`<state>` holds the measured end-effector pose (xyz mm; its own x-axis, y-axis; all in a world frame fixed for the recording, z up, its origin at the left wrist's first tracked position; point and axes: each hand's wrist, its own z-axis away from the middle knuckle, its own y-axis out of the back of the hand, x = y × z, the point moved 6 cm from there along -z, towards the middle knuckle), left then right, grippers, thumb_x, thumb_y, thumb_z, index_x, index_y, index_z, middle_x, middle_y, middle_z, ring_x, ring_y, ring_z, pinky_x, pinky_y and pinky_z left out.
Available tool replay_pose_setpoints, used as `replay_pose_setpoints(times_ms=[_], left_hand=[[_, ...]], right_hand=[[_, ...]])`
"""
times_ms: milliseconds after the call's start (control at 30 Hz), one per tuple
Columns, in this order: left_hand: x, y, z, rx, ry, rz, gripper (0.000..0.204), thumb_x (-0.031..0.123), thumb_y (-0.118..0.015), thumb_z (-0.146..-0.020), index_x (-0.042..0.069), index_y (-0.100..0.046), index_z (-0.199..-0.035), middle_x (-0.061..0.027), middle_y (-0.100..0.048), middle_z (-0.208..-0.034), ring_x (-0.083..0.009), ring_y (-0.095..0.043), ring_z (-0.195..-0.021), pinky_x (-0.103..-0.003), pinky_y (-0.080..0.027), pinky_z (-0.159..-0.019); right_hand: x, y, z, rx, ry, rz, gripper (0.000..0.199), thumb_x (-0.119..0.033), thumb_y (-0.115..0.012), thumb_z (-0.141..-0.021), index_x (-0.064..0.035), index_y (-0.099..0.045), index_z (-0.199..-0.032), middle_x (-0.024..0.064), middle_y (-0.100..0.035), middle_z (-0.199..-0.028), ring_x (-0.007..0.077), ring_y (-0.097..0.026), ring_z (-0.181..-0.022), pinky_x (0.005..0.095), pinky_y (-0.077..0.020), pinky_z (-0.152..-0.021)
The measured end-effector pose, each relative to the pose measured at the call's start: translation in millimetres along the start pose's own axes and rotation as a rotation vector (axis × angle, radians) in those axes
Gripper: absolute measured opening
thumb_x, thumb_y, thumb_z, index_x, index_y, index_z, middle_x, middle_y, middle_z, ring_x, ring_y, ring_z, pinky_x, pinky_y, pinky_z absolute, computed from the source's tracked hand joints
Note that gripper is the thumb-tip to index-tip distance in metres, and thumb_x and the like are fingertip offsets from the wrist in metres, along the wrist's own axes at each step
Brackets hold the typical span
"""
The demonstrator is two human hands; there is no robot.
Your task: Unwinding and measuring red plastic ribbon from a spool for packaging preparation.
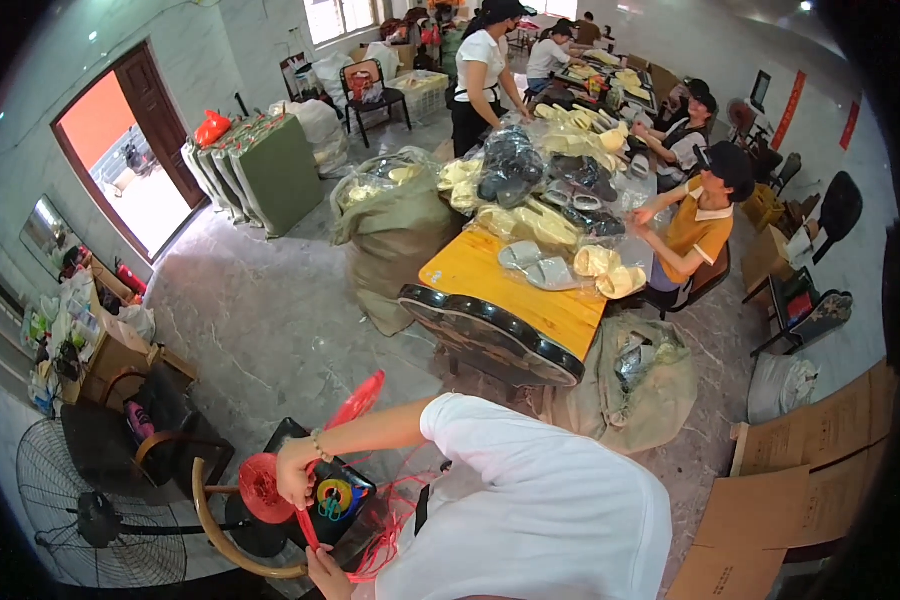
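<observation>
Lower left of frame: left hand (pixel 295 472) closed on red string roll (pixel 262 488), fingers wrapped over its edge, just above chair back (pixel 220 530). Right hand (pixel 327 572) at bottom edge, fingers pinched on red string (pixel 308 530) running up to roll. Loose string heaped lower centre. Floor fan (pixel 100 520) far left; table (pixel 515 285) with slippers upper centre.
</observation>
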<state>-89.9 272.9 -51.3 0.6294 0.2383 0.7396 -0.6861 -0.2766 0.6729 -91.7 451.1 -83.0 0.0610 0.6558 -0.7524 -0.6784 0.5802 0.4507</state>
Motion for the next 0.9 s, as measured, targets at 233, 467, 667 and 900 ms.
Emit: replay_pose_setpoints(times_ms=[233, 467, 667, 900], left_hand=[[-22, -8, -15, 0.021, 0.028, 0.302, 0.032, 0.027, -0.046, -0.091, 0.003, -0.046, -0.113, -0.0011, -0.052, -0.084, -0.0101, -0.047, -0.072, -0.024, -0.041, -0.062], [-13, -9, -7, -0.31, 0.334, 0.47, 0.023, 0.022, -0.041, -0.093, 0.005, -0.048, -0.107, 0.0024, -0.042, -0.067, -0.0058, -0.042, -0.06, -0.021, -0.038, -0.055], [-43, -21, -15, -0.511, 0.17, 0.416, 0.025, 0.023, -0.045, -0.092, 0.003, -0.046, -0.107, 0.001, -0.046, -0.066, -0.0074, -0.056, -0.075, -0.022, -0.045, -0.062], [-2, -10, -22, -0.109, 0.233, 0.478, 0.02, 0.016, -0.038, -0.093, 0.001, -0.05, -0.097, 0.0022, -0.043, -0.069, -0.0048, -0.037, -0.056, -0.018, -0.031, -0.049]], right_hand=[[-60, -23, -32, -0.04, 0.011, 0.423, 0.032, -0.031, -0.044, -0.085, -0.0082, -0.066, -0.087, 0.0062, -0.061, -0.079, 0.0202, -0.054, -0.072, 0.0359, -0.0429, -0.066], [-23, -14, 15, -0.052, 0.048, 0.061, 0.036, -0.038, -0.048, -0.085, -0.0053, -0.062, -0.09, 0.0038, -0.056, -0.075, 0.0169, -0.053, -0.067, 0.0322, -0.0445, -0.063], [-15, -2, 28, 0.113, -0.068, 0.154, 0.032, -0.033, -0.048, -0.084, -0.0054, -0.063, -0.088, 0.0042, -0.057, -0.073, 0.0186, -0.052, -0.065, 0.0341, -0.0434, -0.06], [-59, -29, -10, -0.039, 0.146, 0.236, 0.035, -0.034, -0.05, -0.084, -0.0043, -0.065, -0.095, 0.0096, -0.065, -0.092, 0.02, -0.059, -0.081, 0.0353, -0.0438, -0.071]])
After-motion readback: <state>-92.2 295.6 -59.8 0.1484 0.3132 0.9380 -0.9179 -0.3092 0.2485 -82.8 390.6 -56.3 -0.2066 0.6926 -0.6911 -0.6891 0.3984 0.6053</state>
